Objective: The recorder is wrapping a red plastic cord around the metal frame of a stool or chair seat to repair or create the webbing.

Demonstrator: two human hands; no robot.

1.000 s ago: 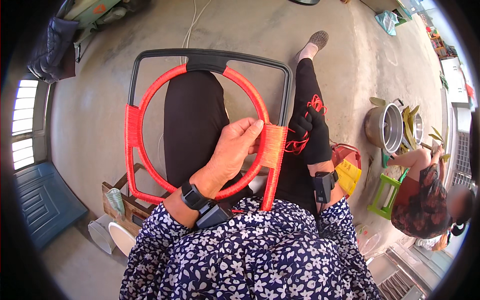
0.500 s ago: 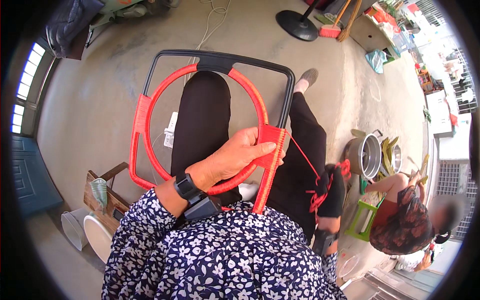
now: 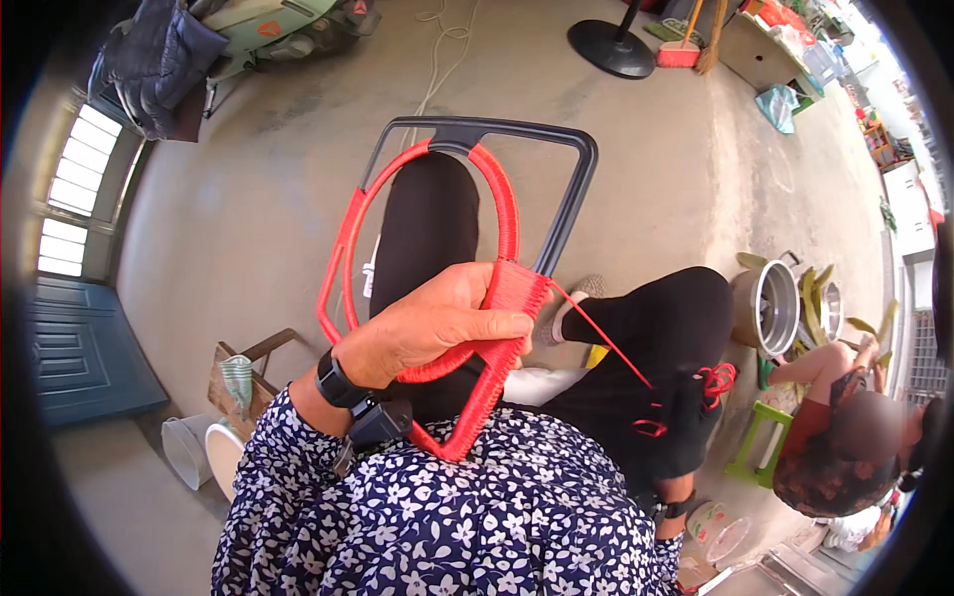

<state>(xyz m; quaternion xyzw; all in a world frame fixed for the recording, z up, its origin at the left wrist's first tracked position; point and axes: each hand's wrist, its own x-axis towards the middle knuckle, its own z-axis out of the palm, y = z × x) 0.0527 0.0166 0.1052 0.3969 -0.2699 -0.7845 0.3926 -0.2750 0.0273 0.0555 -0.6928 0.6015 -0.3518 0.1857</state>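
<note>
My left hand (image 3: 432,323) is closed around the right side of a frame (image 3: 586,189), where red cord wrapping (image 3: 519,288) covers the bars. The frame is a black rounded rectangle with a ring inside it; the ring and the lower bars are bound in red. From the wrapping a taut red cord (image 3: 601,328) runs down to the right. My right hand (image 3: 679,437), in a black glove, holds that cord, with loose red loops showing around it. Its fingers blend into my black trousers. The frame leans over my left knee (image 3: 432,204).
A person sits at the right on a green stool (image 3: 760,442), beside metal pots (image 3: 765,308) and long green leaves. A wooden bench (image 3: 243,372) and a bucket (image 3: 186,447) stand left. Farther off are a round black stand base (image 3: 611,50), a broom (image 3: 711,45) and a white cable (image 3: 437,79).
My right leg has bent, its knee swinging outward and the foot drawing in. The frame has turned and tilted in my left hand. My right hand has shifted down and right with the cord.
</note>
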